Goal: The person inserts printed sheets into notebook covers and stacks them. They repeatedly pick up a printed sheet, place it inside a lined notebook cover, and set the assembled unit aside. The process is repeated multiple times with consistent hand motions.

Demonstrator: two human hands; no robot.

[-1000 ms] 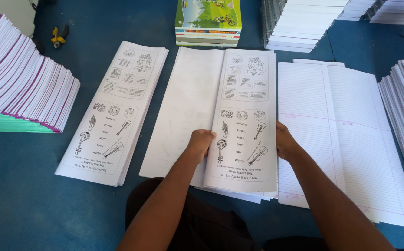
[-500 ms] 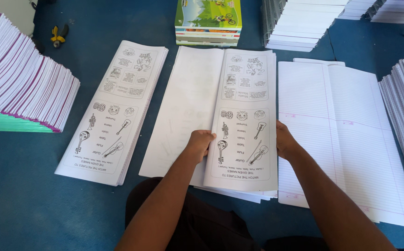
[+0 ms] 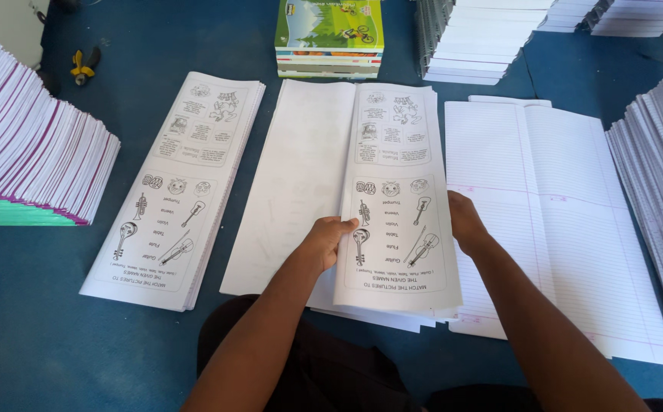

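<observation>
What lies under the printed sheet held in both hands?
Under the printed sheet lies a stack of white sheets, its edges showing at the bottom. Both hands, left and right, grip it. What's printed beneath is covered.

You see blue table [image 3: 26, 343]; paper stacks [image 3: 26, 160] ring its edges, cream wall [image 3: 3, 30] beyond far-left corner, even light.

Over on the left, a second pile of printed picture worksheets [image 3: 175, 191] lies flat on the blue table [image 3: 34, 336]. Beside it leans a slanted stack of purple-edged white booklets [image 3: 30, 152]. Yellow-handled pliers [image 3: 83, 66] sit near the far edge, a green-covered book stack [image 3: 330, 34] stands centre-back, and ruled white sheets [image 3: 568, 221] spread out right.
</observation>
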